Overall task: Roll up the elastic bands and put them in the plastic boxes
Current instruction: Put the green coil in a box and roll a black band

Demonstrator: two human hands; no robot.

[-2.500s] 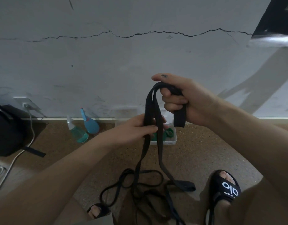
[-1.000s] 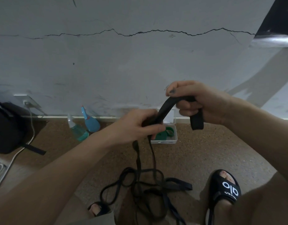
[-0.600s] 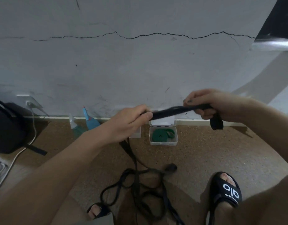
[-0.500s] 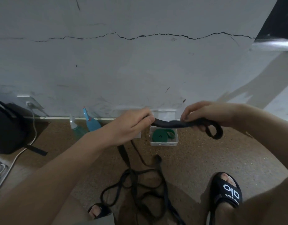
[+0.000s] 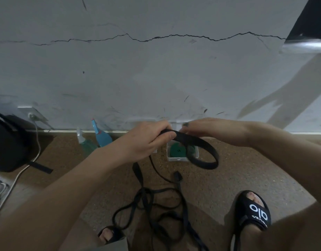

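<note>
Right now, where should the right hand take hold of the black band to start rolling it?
Probably at the free loop end of the black band, coming from the right: it already curls below the right hand, while the left hand pinches the strap beside it and the rest trails to the floor.

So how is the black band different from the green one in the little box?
The black band is held up in both hands, left hand and right hand; the green band lies in the plastic box on the floor. The green band is already wound into a tight roll, while the black band makes just one open loop. The black band's long tail trails in a tangle on the floor; the green band trails nothing. Both are flat bands.
</note>
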